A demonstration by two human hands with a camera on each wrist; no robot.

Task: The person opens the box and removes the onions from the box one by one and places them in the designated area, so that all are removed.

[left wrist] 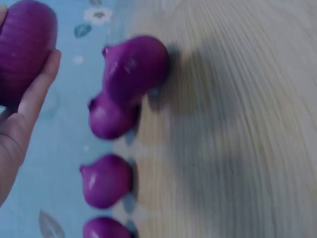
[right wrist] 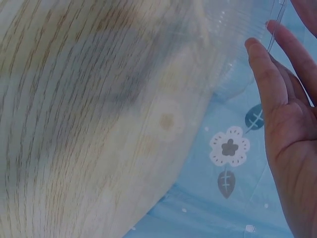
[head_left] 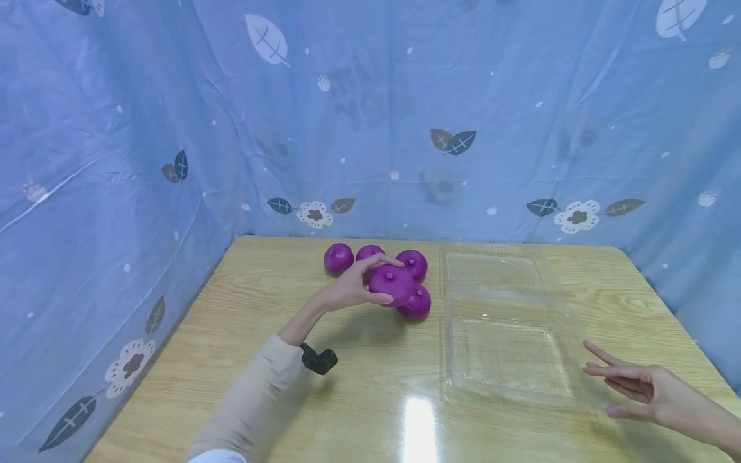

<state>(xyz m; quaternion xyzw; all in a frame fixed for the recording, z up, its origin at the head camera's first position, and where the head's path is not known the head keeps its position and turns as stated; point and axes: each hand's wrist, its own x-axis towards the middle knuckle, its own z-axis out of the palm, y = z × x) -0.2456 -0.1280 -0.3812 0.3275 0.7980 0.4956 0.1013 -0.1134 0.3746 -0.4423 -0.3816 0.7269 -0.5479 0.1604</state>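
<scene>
My left hand (head_left: 350, 287) grips a red onion (head_left: 391, 285), thumb on the near side and fingers over the far side. In the left wrist view the held onion (left wrist: 27, 49) shows at the upper left edge, part of the left hand (left wrist: 15, 136) below it. Behind and beside it, several more red onions (head_left: 415, 302) sit on the table, partly hidden by the hand and the held onion. Off to the right, my right hand (head_left: 651, 392) has its fingers loosely extended beside the near right corner of a clear plastic tray (head_left: 506, 305), holding nothing.
The tray has two sunken compartments, one behind the other, right of the onions. The wooden table (head_left: 249, 334) ends at the back against a blue patterned curtain (head_left: 370, 128), which also hangs along both sides. A black device (head_left: 318, 360) sits at the left wrist.
</scene>
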